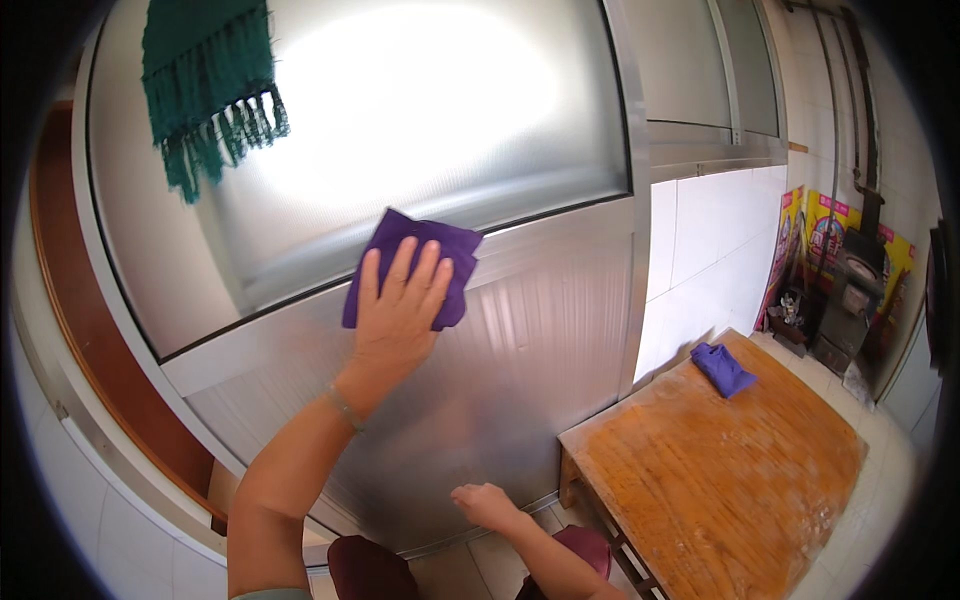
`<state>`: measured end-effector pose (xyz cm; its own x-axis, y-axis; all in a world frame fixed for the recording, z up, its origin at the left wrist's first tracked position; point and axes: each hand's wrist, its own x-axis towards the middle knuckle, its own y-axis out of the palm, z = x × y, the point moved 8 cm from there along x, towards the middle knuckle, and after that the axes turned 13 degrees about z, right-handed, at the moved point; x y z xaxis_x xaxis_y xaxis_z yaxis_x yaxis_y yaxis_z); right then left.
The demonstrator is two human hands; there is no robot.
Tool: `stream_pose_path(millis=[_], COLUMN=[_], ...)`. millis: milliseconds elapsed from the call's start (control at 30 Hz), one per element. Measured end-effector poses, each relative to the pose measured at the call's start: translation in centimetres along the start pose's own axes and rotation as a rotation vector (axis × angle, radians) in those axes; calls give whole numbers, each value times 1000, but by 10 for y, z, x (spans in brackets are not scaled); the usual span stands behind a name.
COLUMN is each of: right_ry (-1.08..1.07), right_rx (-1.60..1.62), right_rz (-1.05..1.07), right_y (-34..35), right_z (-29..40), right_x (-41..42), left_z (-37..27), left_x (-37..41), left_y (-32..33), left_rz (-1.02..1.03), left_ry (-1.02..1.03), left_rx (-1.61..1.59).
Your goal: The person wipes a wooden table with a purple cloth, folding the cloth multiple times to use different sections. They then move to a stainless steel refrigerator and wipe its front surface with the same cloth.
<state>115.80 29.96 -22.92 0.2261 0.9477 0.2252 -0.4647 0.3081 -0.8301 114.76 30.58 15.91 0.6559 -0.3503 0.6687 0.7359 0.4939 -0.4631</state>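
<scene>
My left hand (401, 307) lies spread over a purple cloth (457, 255), pressing it flat against the metal door's crossbar, at the lower edge of a frosted glass pane (300, 247). Lower down, my right hand (484, 504) hangs in front of the ribbed metal panel (525, 360) with its fingers curled; nothing is seen in it. A second, folded purple cloth (722, 369) rests on the far end of a wooden table (720, 465) to the right.
A green fringed cloth (210, 90) hangs over the glass at upper left. Beyond the table stand a dark stove (851, 292) with a pipe and colourful printed cardboard (829, 217). A brown door (97, 300) shows at left; floor tiles (499, 562) lie below.
</scene>
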Motion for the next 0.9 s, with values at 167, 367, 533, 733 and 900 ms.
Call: stream_pose_path(millis=[167, 367, 533, 733, 900], right_ry=[65, 340, 303, 423, 403], right_rx=[27, -7, 71, -19, 42], right_rz=[130, 645, 520, 542, 541], right_y=[26, 70, 43, 30, 41], right_z=[-11, -51, -48, -72, -74], right_x=[-3, -19, -10, -24, -30], left_z=[-62, -126, -150, -134, -84], left_x=[65, 141, 182, 148, 89], left_y=[37, 79, 97, 85, 52], left_rz=[77, 118, 112, 169, 217], left_ry=[182, 261, 215, 331, 340], left_rx=[28, 56, 93, 238, 192])
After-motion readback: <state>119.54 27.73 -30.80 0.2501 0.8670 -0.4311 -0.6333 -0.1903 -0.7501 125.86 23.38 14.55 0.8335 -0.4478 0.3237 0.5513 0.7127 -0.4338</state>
